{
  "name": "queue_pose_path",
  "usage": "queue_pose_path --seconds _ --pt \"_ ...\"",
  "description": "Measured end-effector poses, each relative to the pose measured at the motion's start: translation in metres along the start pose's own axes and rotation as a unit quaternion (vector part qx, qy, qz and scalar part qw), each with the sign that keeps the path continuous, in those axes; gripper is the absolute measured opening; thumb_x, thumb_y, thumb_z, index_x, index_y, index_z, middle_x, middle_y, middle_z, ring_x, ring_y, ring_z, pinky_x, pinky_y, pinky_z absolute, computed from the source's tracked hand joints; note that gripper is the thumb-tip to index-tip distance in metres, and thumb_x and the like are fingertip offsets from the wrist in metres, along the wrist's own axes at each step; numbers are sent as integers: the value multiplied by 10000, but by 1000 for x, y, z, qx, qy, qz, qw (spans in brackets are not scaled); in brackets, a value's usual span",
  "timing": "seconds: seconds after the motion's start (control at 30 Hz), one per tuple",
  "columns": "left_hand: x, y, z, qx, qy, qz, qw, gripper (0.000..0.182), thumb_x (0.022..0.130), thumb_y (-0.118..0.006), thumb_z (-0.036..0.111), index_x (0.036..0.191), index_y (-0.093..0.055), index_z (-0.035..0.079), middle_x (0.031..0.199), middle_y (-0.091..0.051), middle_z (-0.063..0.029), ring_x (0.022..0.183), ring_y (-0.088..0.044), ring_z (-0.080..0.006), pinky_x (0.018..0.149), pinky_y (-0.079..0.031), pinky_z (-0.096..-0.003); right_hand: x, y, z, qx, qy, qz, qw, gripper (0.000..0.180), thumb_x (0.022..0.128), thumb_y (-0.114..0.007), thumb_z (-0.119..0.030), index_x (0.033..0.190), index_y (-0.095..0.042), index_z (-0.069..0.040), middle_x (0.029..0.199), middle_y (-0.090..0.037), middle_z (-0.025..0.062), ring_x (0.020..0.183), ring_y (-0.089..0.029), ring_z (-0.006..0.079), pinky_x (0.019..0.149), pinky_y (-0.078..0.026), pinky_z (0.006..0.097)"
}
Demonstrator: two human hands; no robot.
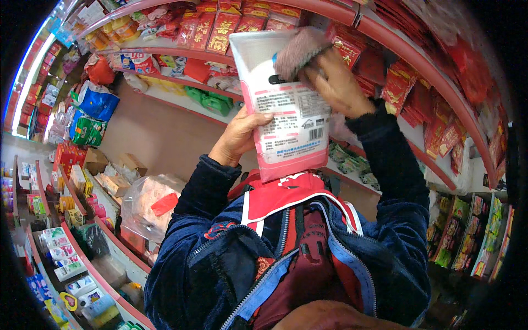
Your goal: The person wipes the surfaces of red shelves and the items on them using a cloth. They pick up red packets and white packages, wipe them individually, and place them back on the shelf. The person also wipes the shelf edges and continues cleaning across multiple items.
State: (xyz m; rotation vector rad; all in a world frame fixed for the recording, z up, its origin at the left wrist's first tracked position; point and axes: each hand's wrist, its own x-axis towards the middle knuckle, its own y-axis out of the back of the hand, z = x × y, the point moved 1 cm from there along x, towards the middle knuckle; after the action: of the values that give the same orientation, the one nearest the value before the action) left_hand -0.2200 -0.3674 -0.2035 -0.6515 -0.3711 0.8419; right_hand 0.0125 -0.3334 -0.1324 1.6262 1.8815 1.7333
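Note:
Upright before my chest is a pink and white plastic package (288, 136) with printed text, a barcode and a dark oval handle slot near its top. My left hand (239, 134) grips its left edge, thumb on the printed face. A greyish-pink cloth (303, 51) is bunched in my right hand (340, 82), against the package's upper right part. The right hand and the cloth look blurred. The bottom of the package touches or lies just above the red cloth with white trim at my chest.
A curved shelf with red edging (396, 45) holds red packets (222, 31). Below stand green containers (210, 101). At the left are shelves of boxed goods (66, 258), a clear plastic bag (152, 202) and blue and green packs (88, 123). Snack racks (466, 231) stand at the right.

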Motion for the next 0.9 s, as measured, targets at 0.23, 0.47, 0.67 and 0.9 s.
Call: queue_pose_path --seconds 0.23,0.47,0.67,0.9 --pt "14 -14 -4 21 16 -38 999 532 867 -590 47 1361 -407 -25 1276 -556 -170 1146 -571 -260 991 -467 -395 28 16 -22 -16 115 66 991 231 850 -565 -181 1022 -604 -32 1048 -573 164 1024 -492 363 920 -391 466" --pt "23 -24 -5 105 45 7 993 406 863 -582 33 1262 -528 -15 1196 -610 -117 1106 -573 -210 957 -462 -348 25 16 -37 -125 166 80 975 233 834 -610 -241 1015 -629 -95 1100 -560 115 1079 -472 345 960 -368 469" --pt "25 -40 -1 145 77 -53 985 521 876 -580 61 1365 -421 -27 1285 -556 -122 1171 -532 -222 1017 -415 -349 45 65 16 -61 48 19 997 378 873 -593 -278 1176 -536 -59 1168 -540 164 1118 -487 339 964 -394 438" --pt "33 -38 8 242 109 -102 959 440 860 -598 87 1280 -531 -27 1204 -610 -110 1111 -557 -199 978 -429 -326 67 133 -2 68 -30 -171 982 689 871 -664 -196 1448 -334 -15 1446 -409 168 1315 -423 266 1069 -391 399"
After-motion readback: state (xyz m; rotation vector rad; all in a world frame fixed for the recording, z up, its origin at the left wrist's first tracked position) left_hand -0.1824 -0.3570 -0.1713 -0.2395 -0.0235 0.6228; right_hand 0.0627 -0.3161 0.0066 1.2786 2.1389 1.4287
